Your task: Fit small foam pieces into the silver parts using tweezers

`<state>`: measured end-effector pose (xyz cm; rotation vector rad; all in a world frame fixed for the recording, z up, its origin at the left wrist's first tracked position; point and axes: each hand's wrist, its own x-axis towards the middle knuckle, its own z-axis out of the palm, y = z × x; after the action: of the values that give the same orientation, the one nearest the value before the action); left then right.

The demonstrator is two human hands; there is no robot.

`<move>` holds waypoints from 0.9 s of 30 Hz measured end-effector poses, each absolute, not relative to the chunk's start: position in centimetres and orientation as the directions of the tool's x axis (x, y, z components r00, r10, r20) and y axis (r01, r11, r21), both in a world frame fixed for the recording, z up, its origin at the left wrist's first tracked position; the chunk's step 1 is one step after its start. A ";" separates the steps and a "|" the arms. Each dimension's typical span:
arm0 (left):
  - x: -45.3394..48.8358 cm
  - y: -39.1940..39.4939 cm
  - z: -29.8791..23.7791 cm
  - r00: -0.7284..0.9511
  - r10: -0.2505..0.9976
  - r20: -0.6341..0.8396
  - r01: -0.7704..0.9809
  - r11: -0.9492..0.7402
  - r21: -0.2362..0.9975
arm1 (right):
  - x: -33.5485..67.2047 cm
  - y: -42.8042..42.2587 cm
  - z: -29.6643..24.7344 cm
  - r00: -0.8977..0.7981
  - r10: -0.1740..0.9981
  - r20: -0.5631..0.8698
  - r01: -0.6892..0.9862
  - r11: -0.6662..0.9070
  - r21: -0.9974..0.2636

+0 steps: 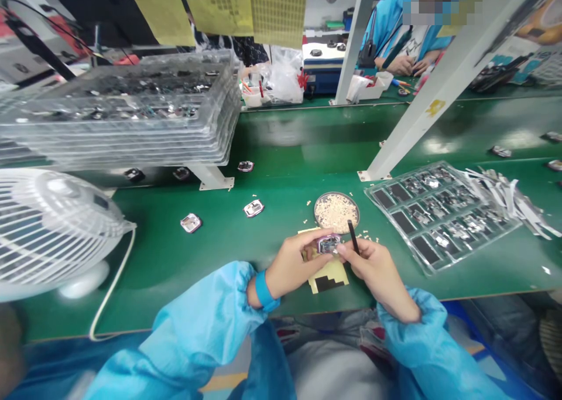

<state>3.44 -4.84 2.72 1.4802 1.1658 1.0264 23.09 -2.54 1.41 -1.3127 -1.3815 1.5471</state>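
My left hand (pixel 293 262) is closed around a small silvery watch-like case (pixel 328 245), held just above the green bench. My right hand (pixel 376 268) pinches a thin black tool (pixel 353 237) like a pen, its fingertips touching the case. Under both hands lies a yellow sheet with black patches (pixel 327 281). Just beyond the hands stands a round dish of small pale pieces (pixel 336 212), with a few pieces spilled around it.
A clear tray of small parts (pixel 439 212) lies to the right, beside a pile of white strips (pixel 509 198). Three loose cases (pixel 190 222) lie on the green bench. Stacked clear trays (pixel 132 119) and a white fan (pixel 52 230) stand left. Another person works at the back right.
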 end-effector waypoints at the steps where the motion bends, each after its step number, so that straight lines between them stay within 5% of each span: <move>1: 3.4 -4.8 2.7 0.193 0.978 0.075 0.199 -0.114 0.973 | 23.1 -2.5 1.4 -0.272 0.931 -0.242 0.125 -0.215 -0.968; 9: 3.4 -5.0 2.9 0.204 0.975 0.084 0.275 -0.139 0.951 | 22.9 -2.5 0.8 -0.304 0.916 -0.261 0.017 -0.269 -0.963; 16: 3.3 -5.0 3.2 0.182 0.976 0.120 0.302 -0.172 0.938 | 22.7 -2.8 0.6 -0.247 0.944 -0.217 0.080 -0.204 -0.976; 23: 3.9 -4.9 2.6 0.185 0.973 -0.136 -0.212 0.174 0.962 | 21.7 -3.1 0.7 -0.176 0.984 -0.036 0.046 -0.029 -0.999; 27: 4.2 -4.9 2.5 0.201 0.974 -0.100 -0.292 0.157 0.943 | 21.0 -3.1 0.7 -0.225 0.972 -0.068 -0.036 -0.078 -0.996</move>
<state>4.23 -4.93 2.53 0.9700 0.9099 1.1129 21.04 -3.12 0.69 -1.1147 -1.3037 1.4502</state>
